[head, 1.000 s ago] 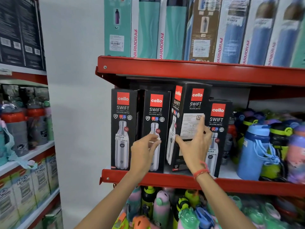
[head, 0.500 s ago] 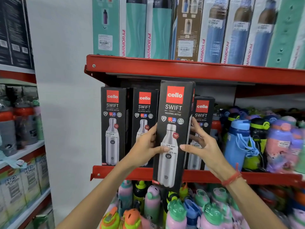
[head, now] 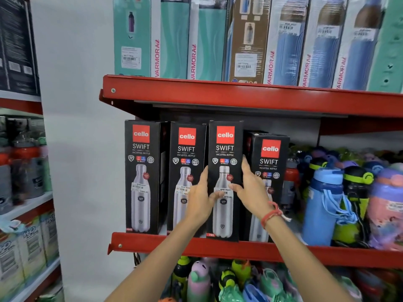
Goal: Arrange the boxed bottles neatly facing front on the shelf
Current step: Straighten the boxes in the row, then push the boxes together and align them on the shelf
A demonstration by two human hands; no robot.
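Note:
Several black Cello Swift boxed bottles stand on the red middle shelf [head: 218, 250]. The third box [head: 225, 149] stands upright with its front face out, its base at the shelf's front lip. My left hand [head: 201, 199] grips its left edge and my right hand [head: 250, 190] grips its right edge. To its left stand the first box [head: 141, 175] and second box [head: 185, 162], both facing front. A shorter fourth box [head: 270, 160] stands to the right, set slightly further back and partly hidden by my right hand.
Loose coloured plastic bottles, among them a blue bottle [head: 322, 205], crowd the shelf right of the boxes. Tall Varmora boxes [head: 174, 40] fill the upper shelf. More bottles [head: 218, 282] lie below. Another rack [head: 24, 171] stands at left.
The third box was turned from side-on to front-facing, lifted out in front of the shelf, and now stands back in the row between the second and fourth boxes, still held by both hands.

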